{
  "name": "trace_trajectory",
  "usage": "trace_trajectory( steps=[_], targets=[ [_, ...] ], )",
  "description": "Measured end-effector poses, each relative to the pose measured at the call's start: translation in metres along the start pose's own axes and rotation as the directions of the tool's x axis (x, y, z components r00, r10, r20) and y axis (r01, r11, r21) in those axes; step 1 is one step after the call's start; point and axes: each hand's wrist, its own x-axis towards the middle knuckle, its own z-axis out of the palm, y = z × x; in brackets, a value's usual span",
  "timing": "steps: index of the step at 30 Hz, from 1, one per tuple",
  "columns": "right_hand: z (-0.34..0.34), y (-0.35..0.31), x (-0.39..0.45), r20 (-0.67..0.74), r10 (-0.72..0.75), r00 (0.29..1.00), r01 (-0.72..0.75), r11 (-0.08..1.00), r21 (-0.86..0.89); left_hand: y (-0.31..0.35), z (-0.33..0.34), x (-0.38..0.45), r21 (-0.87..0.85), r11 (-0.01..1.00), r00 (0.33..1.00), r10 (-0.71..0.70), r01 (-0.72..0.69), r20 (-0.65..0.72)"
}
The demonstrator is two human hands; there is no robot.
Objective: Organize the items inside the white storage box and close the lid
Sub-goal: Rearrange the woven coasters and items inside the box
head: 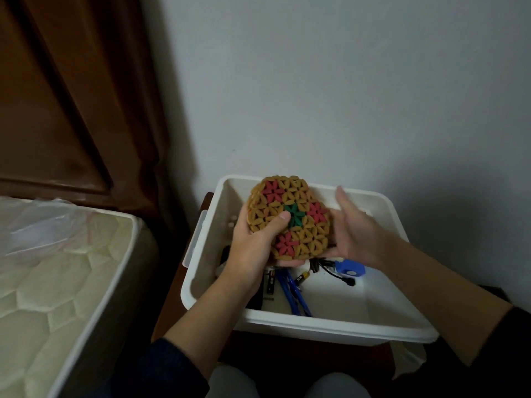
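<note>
A person is sitting before the white storage box [330, 326], which is resting on a dark wooden stand beside a mattress [57, 268] and against a pale wall [344, 81]. The left hand [253, 248] is grasping a round woven mat [290, 216], tan with red and green flower motifs, its thumb lying across the patterned face and its fingers curling under the lower edge. The right hand [353, 234] is steadying the mat's right edge with fingers straight and released, palm facing the mat (whether it is actually touching cannot be told with certainty). The mat is being held tilted above the rear left part of the box, not resting in it.

Within the box, a tangle of blue cable [296, 294], a blue device [352, 268], black leads [333, 271] and a dark flat item [268, 282] are lying loosely along the left and middle of the floor; the right part of the floor is showing bare.

Judged from this, the sorting appears to be in an early or middle stage: contents are looking unsorted, the mat is not yet placed, and the lid, nowhere in sight, is not yet on.
</note>
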Motion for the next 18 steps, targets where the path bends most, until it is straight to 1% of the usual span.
trace_trajectory(
  steps=[1,2,3,4,6,7,10,13,16,18],
  targets=[
    [-0.003,-0.003,-0.008,0.148,-0.032,0.989,0.011,0.99,0.137,-0.001,0.003,-0.001,-0.015,0.999,0.999,-0.029,0.029,0.03],
    [-0.004,-0.005,-0.016,0.271,-0.071,0.96,0.018,0.981,0.192,-0.002,0.006,-0.002,-0.022,0.999,0.997,-0.048,0.049,0.056],
    [-0.006,-0.005,-0.023,0.336,-0.103,0.936,0.052,0.986,0.157,-0.003,0.01,-0.003,-0.019,0.998,0.995,-0.058,0.06,0.081],
    [-0.008,-0.004,-0.028,0.347,-0.124,0.929,0.112,0.992,0.055,-0.003,0.014,-0.004,-0.004,0.998,0.993,-0.06,0.06,0.104],
    [-0.019,-0.002,-0.037,0.293,-0.159,0.943,0.207,0.968,-0.139,-0.003,0.021,-0.007,0.073,0.997,0.986,-0.051,0.04,0.156],
    [-0.025,-0.001,-0.042,0.255,-0.165,0.953,0.217,0.957,-0.194,-0.002,0.024,-0.007,0.128,0.991,0.983,-0.051,0.028,0.178],
    [-0.035,0.0,-0.058,0.157,-0.223,0.962,0.258,0.931,-0.259,0.002,0.032,-0.009,0.279,0.96,0.978,-0.052,-0.007,0.204],
    [-0.04,0.005,-0.068,0.085,-0.302,0.95,0.314,0.919,-0.241,0.004,0.041,-0.012,0.294,0.954,0.985,-0.003,-0.049,0.174],
    [-0.033,0.011,-0.074,0.003,-0.322,0.947,0.318,0.935,-0.159,0.002,0.055,-0.018,0.312,0.945,0.992,0.065,-0.095,0.106],
    [-0.024,0.014,-0.077,-0.011,-0.381,0.925,0.379,0.921,-0.091,-0.002,0.064,-0.022,0.324,0.939,0.993,0.109,-0.119,0.049]
  ],
)
